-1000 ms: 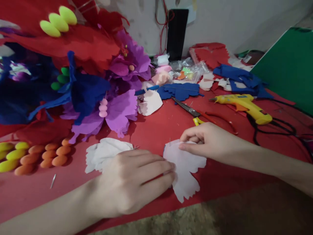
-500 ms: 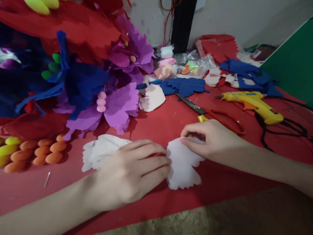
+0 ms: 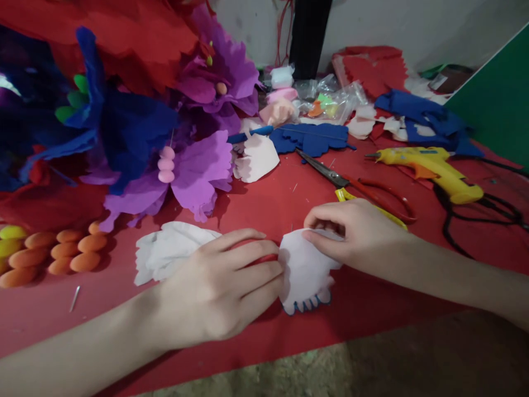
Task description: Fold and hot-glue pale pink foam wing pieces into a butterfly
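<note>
Hands meet in the head view over a white scallop-edged paper petal (image 3: 306,270), which lies flat on the red felt table cover (image 3: 372,300) near its front edge. The right hand (image 3: 359,234) pinches the petal's upper edge between thumb and forefinger. The left hand (image 3: 219,286) lays its fingers close together with the tips against the petal's left edge; its thumb is hidden, so I cannot tell whether it pinches or only presses. A thin blue rim shows along the scallops.

In my judgement the paper wants light, even pressure. Keep the pinch small and near the top. Hold the left fingertips flat so the sheet does not slide on the felt. Do not drag across the scallops, which would crease or tear easily.

Counted:
- two hands, with one petal between them
- one loose heap of white crepe petals (image 3: 169,253) beside the left hand
- one more white cut paper petal (image 3: 256,160) farther back
- one pair of red-and-yellow-handled scissors (image 3: 351,187) just behind the right hand
- one yellow hot-glue gun (image 3: 430,168) with a black cord
- one small metal pin (image 3: 74,299) on the felt at the left
- nine orange foam ovals (image 3: 61,251), as far as the dim left edge lets me count
- two yellow-green foam ovals (image 3: 12,231) beside them
- one pink three-bead stamen (image 3: 166,164) on a purple crepe-paper flower (image 3: 198,176)
</note>
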Motion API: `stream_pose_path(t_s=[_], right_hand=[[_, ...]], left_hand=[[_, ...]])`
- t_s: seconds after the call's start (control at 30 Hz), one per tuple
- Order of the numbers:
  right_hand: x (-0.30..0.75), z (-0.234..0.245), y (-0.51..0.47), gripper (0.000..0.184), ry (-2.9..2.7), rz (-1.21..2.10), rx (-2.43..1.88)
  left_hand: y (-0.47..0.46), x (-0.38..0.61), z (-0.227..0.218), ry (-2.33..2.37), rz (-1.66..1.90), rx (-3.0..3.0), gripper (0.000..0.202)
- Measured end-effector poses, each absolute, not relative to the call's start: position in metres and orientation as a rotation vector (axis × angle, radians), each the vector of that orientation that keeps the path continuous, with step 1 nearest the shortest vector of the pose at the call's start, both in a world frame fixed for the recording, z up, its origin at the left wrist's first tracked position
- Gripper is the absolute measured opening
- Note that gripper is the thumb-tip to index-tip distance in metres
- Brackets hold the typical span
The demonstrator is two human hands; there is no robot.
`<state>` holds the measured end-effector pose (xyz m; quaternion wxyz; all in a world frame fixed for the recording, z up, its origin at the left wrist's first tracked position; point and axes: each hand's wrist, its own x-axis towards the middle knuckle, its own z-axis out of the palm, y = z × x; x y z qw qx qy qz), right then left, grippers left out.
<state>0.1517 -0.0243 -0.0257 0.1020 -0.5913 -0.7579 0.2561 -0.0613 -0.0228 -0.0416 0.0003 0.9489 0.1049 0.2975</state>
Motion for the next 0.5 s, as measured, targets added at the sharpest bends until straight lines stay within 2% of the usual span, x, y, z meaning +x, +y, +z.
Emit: stream_pose_path(t_s=[0.5], right_hand=[[0.1507,-0.0264,-0.0251,0.018,-2.248,0.705,-1.718]], left_hand=[[-0.0237,-0.0619,-0.0394,0.277,0.841,3.139,0.041]])
